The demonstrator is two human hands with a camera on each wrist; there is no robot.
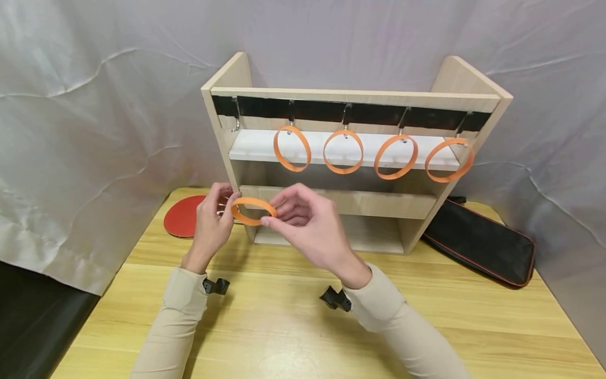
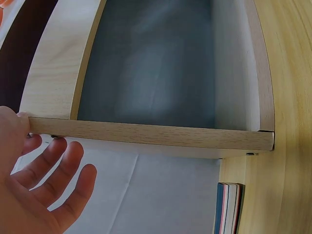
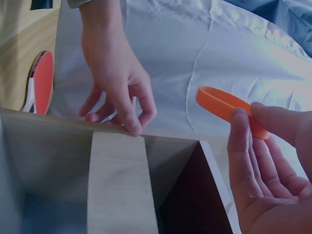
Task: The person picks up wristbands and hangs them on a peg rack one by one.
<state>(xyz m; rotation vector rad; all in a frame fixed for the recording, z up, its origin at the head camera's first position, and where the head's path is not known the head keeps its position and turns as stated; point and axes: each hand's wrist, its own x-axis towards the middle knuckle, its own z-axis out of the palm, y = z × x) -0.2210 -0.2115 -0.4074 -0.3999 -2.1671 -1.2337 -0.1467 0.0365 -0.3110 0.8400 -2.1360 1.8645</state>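
Observation:
In the head view my right hand (image 1: 314, 226) pinches an orange ring (image 1: 253, 211) between thumb and fingers, in front of the wooden shelf (image 1: 336, 202). The right wrist view shows the same orange ring (image 3: 222, 103) held apart from the shelf's edge. My left hand (image 1: 214, 218) grips the edge of the shelf's left side panel (image 2: 161, 136), thumb at the front and fingers along the outer side. Above, several orange rings (image 1: 343, 152) hang from hooks on a black strip (image 1: 317, 109). The leftmost hook (image 1: 236, 118) carries no ring.
A red table tennis bat (image 1: 182, 217) lies left of the shelf on the wooden table (image 1: 284, 326). At the right, a black case (image 1: 480, 242) with red piping lies beside the shelf. Grey fabric (image 1: 341, 42) hangs behind.

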